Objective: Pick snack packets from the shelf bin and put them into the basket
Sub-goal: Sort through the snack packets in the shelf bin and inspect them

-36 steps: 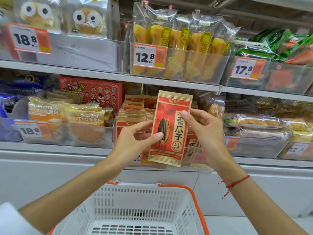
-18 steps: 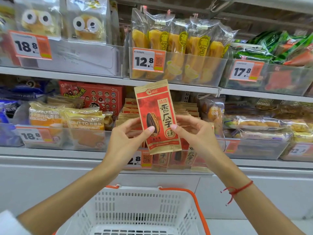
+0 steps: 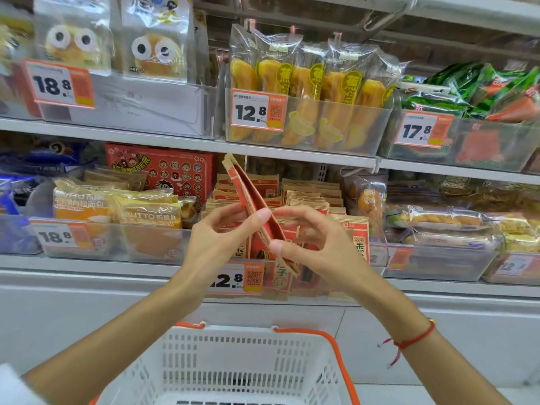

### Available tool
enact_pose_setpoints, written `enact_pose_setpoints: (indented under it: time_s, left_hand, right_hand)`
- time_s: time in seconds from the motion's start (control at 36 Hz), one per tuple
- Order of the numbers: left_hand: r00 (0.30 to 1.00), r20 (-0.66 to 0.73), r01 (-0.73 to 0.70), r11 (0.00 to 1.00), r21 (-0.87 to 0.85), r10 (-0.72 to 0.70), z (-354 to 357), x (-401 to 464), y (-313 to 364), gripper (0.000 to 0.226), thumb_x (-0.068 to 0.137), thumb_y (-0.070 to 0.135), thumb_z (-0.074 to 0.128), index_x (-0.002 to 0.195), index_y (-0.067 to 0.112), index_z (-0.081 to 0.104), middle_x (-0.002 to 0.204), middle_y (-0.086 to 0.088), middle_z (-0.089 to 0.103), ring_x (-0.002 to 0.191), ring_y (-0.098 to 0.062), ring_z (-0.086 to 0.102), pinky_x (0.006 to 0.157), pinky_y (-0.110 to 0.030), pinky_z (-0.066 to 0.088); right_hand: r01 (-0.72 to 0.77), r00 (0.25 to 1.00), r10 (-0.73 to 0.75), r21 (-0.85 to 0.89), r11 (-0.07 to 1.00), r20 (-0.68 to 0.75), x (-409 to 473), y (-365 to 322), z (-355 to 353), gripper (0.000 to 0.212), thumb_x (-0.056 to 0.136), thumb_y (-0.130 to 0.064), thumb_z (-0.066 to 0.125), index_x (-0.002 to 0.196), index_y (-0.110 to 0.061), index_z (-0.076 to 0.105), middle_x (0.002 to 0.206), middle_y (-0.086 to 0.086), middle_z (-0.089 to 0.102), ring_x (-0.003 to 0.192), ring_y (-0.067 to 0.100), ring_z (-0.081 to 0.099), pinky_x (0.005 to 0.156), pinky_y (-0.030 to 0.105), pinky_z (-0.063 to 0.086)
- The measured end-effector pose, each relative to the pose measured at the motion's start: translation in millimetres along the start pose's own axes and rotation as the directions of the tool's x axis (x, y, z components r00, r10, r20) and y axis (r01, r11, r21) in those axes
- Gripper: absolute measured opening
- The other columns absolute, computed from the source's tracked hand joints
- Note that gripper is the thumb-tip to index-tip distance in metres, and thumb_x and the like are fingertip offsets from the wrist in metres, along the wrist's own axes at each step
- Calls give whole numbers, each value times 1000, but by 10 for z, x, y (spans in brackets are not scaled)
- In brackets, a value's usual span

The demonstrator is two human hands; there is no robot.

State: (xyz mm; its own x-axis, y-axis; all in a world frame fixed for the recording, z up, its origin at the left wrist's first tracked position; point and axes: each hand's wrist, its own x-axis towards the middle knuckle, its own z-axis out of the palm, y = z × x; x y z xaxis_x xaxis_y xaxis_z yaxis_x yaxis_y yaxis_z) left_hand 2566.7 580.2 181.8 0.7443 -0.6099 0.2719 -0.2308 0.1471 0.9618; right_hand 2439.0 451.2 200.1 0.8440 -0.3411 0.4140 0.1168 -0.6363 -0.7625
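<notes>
Red-and-tan snack packet (image 3: 253,206) held edge-on between both hands, just in front of the shelf bin (image 3: 295,285), tilted so its crimped top corner points up and left toward the upper shelf edge (image 3: 263,152) — flat, thin, matte kraft-paper look with a printed red face. Left hand (image 3: 222,241) pinching the packet near its middle, thumb tip pressed on the near face, fingers curled behind; grip narrow and closed on the packet. Right hand (image 3: 315,244) pinching lower down, thumb against the bottom part, other fingers arched and spread; grip likewise closed on the packet. Red string bracelet (image 3: 409,340) around the right wrist. Behind the hands, more of the same packets (image 3: 315,197) standing upright in tight rows inside the clear, hard-walled bin, an orange price tag (image 3: 236,277) clipped to its front. Glossy yellow bread packs (image 3: 140,214) in the bin to the left, clear-wrapped pastries (image 3: 438,220) to the right, shiny banana-shaped snack bags (image 3: 309,83) in the bin above. White plastic basket (image 3: 239,363) directly below the hands, slotted lattice walls, orange handle (image 3: 336,361) curving down its right rim — interior only partly in view, open air between packet and basket mouth, well apart from the shelf front.
</notes>
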Motion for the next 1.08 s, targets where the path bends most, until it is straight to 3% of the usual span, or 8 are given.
enact_pose_setpoints:
  time_s: [0.11, 0.19, 0.39, 0.56, 0.64, 0.75, 0.89, 1.08]
  left_hand:
    - [987, 138, -69, 993, -100, 82, 10, -30, 34, 64, 55, 64, 67, 111, 33, 66, 107, 18, 71, 103, -1, 65, 75, -11, 52]
    - [967, 226, -94, 988, -122, 120, 17, -66, 67, 46, 58, 67, 71, 100, 48, 69, 109, 21, 71, 104, 2, 65, 77, -8, 51]
    - [990, 35, -133, 982, -134, 138, 80, -60, 51, 38, 69, 49, 67, 105, 37, 66, 103, 19, 72, 99, -1, 68, 80, -16, 54]
    - [987, -70, -158, 973, -170, 148, 103, -53, 37, 25, 79, 30, 72, 103, 30, 67, 97, 11, 75, 94, -6, 71, 72, -14, 54]
    - [989, -64, -142, 974, -177, 132, 66, -21, 28, 21, 83, 27, 69, 102, 35, 66, 97, 9, 76, 94, -6, 71, 73, -14, 54]
    - [992, 23, -117, 986, -119, 121, 29, -7, 14, 25, 87, 22, 67, 110, 31, 67, 99, 14, 75, 95, -2, 69, 72, -10, 52]
    - [980, 136, -147, 989, -9, 146, 96, -40, -15, 26, 86, 20, 68, 105, 38, 67, 98, 23, 73, 95, 4, 67, 73, -6, 49]
    - [976, 173, -124, 991, -40, 129, 133, -44, -30, 29, 84, 27, 68, 108, 43, 64, 99, 27, 71, 96, 9, 65, 69, -6, 50]
  right_hand:
    - [-118, 983, 95, 145, 982, 158, -4, 14, -86, 57, 73, -45, 70, 126, -46, 51, 124, -25, 58, 110, -11, 56, 77, 8, 49]
    - [-156, 973, 125, 151, 976, 196, -12, 15, -96, 73, 70, -42, 73, 138, -35, 47, 127, -17, 58, 104, -8, 61, 74, 8, 50]
    - [-132, 974, 85, -218, 967, -209, -21, -1, 23, 96, 56, -62, 83, 136, -34, 39, 126, -16, 47, 114, 0, 47, 95, 23, 44]
    - [-65, 936, -93, -425, 903, -340, -17, 62, 101, 87, 58, -67, 77, 125, -26, 40, 112, -13, 43, 105, 3, 45, 91, 26, 45]
    - [-80, 938, -44, -340, 937, -343, -14, 14, 63, 66, 63, -73, 64, 111, -32, 45, 106, -17, 50, 95, -3, 51, 77, 12, 44]
    - [-51, 910, -12, -139, 989, -414, 11, 23, -25, 27, 82, -40, 71, 102, -28, 58, 97, -18, 63, 84, -5, 58, 69, 13, 48]
    - [-58, 863, 72, 43, 997, -500, 39, 88, -122, 19, 85, -27, 72, 103, -27, 65, 91, -9, 68, 82, 6, 66, 73, 26, 58]
    - [-3, 825, 31, 51, 999, -564, 31, 128, -150, 18, 84, -21, 74, 102, -23, 70, 88, -8, 71, 75, 1, 67, 64, 18, 55]
